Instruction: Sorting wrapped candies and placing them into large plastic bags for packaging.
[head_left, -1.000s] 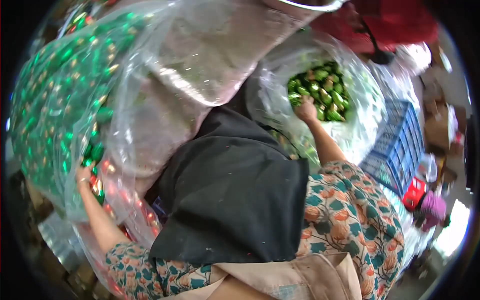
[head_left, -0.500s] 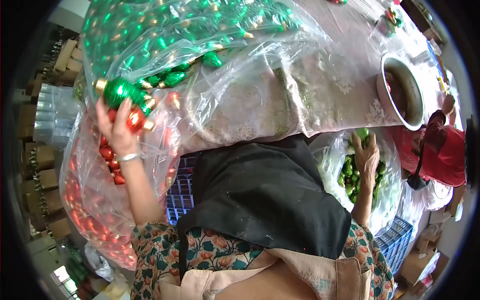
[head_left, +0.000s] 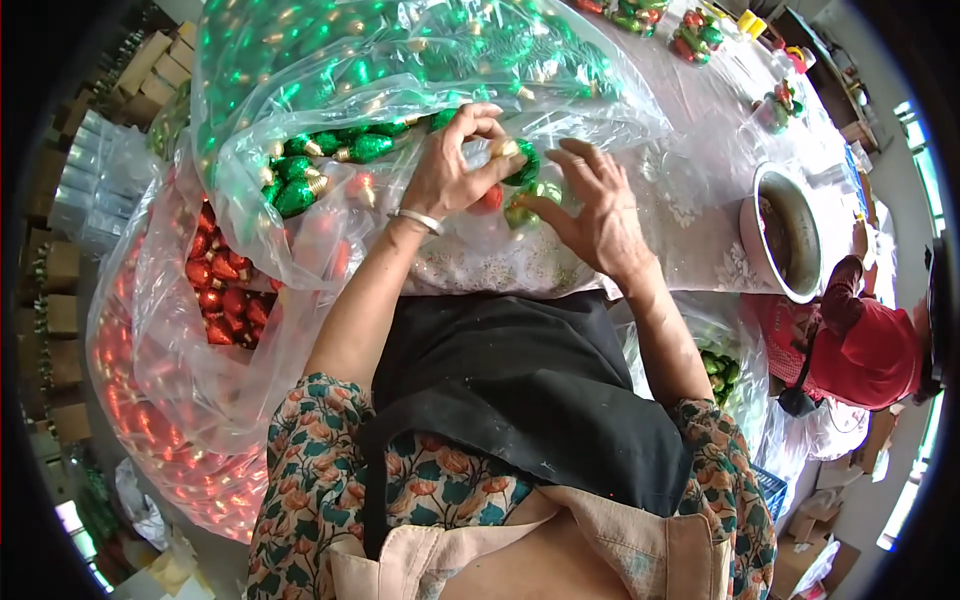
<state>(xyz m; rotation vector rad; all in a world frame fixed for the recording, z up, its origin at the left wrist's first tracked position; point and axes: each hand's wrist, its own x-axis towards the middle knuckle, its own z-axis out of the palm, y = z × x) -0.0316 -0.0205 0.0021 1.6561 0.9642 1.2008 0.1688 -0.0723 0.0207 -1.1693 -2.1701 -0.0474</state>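
Observation:
My left hand (head_left: 455,168) is above the cloth-covered table, its thumb and fingers closed around a shiny green bulb-shaped ornament (head_left: 523,165) with a gold cap. Just under that thumb is a red ornament (head_left: 487,199). To the right, my right hand (head_left: 605,218) has its fingers spread, with the thumb beside a light green ornament (head_left: 543,192) that is partly blurred. I cannot tell whether the thumb touches it. More green ornaments (head_left: 298,195) with gold caps lie at the mouth of a large clear plastic bag, left of my hands.
A bag of red ornaments (head_left: 225,290) is open at my left; light green ones (head_left: 720,375) fill another at my right. Further right stand a metal basin (head_left: 752,235) and a person in red (head_left: 870,345). Small filled containers (head_left: 697,38) stand at the far side.
My left hand has moved right from the bags, carrying the green and red ornaments. My right hand has come up from the light green bag to the table beside it.

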